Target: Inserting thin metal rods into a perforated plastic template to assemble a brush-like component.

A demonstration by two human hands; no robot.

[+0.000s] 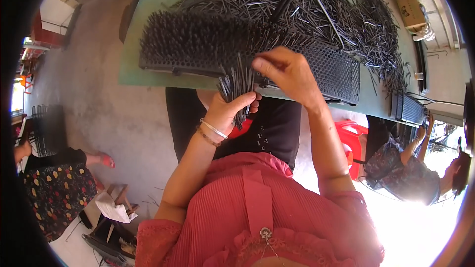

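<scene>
My left hand (229, 108) is wrapped around a bundle of thin dark rods (236, 83), held upright in front of the table edge. Beside the tops of these rods is my right hand (289, 76), its thumb and fingers closed together; what they pinch, if anything, is too hidden to make out. Just beyond both hands lies a long black perforated rack (341, 76). Many similar rods (193, 37) stand upright in its left and middle part, while bare holes show at its right end.
A large heap of loose rods (356, 20) covers the green table (131, 62) behind the rack, with metal bars across it. Another person (405, 168) works at a second rack (409, 108) on the right. A red stool (352, 141) stands below; someone in a flowered garment (57, 193) is at left.
</scene>
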